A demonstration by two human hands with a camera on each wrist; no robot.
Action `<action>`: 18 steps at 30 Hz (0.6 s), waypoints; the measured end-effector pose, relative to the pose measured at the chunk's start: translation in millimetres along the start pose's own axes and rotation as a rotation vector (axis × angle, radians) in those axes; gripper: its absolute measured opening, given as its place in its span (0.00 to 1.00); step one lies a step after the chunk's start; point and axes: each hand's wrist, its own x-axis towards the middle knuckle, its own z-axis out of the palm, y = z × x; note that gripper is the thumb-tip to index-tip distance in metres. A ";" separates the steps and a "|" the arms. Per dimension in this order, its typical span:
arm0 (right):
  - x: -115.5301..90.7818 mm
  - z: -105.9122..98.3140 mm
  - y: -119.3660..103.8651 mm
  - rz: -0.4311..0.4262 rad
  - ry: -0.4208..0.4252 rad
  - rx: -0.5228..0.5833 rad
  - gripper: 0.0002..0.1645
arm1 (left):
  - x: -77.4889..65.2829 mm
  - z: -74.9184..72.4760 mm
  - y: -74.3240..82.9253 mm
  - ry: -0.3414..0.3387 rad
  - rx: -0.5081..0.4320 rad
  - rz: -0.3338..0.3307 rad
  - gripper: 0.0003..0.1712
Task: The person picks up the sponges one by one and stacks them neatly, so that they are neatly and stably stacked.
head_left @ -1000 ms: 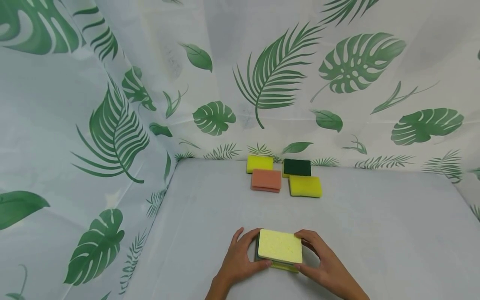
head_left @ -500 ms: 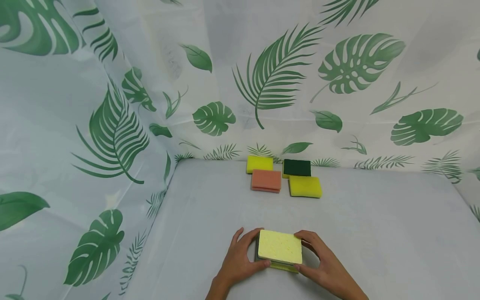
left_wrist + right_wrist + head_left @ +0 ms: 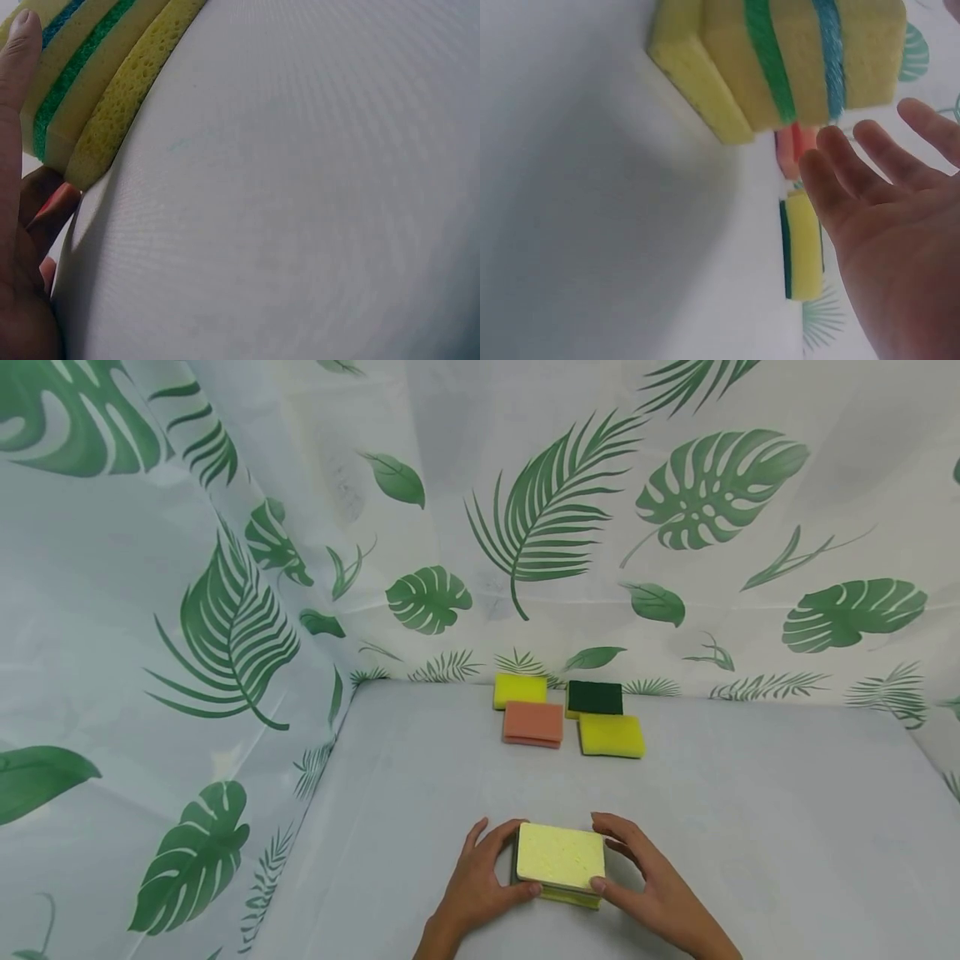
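A stack of sponges stands on the table in front of me, its pale yellow top facing up. From the side, the stack shows cream layers with a green and a blue scouring band, over a yellow sponge at the bottom. My left hand grips its left end, thumb along the front and fingers round the back. On the other side my right hand curves loosely, thumb at the front right corner and fingers lifted off the rear corner. In the right wrist view those fingers are spread, apart from the stack.
Farther back on the white table lie a yellow sponge, a salmon-pink sponge, a sponge with a dark green scouring side up and another yellow sponge. Leaf-printed curtains enclose the back and left.
The right hand's fingers have loosened and lifted off the back right corner of the stack, the thumb shifting slightly up. The left hand and stack stay in place.
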 end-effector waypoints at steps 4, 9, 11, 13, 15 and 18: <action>7.4 -9.0 -0.3 0.006 0.036 -0.029 0.43 | -0.8 0.0 -0.6 0.005 -0.012 0.006 0.51; 18.3 -23.3 2.6 -0.038 0.084 -0.063 0.43 | -1.3 0.3 -0.8 0.009 0.004 0.006 0.50; 22.7 -28.8 3.9 -0.054 0.101 -0.072 0.44 | -1.2 0.2 -0.7 0.007 0.007 0.002 0.50; 27.1 -33.7 5.5 -0.063 0.115 -0.067 0.45 | -0.9 0.3 -1.1 0.005 0.010 0.000 0.50; 31.3 -38.2 7.3 -0.067 0.127 -0.067 0.47 | -0.5 0.2 -1.4 0.002 0.011 0.000 0.51; 37.4 -44.2 11.1 -0.066 0.142 -0.071 0.49 | 0.2 0.2 -2.4 -0.002 0.004 0.001 0.51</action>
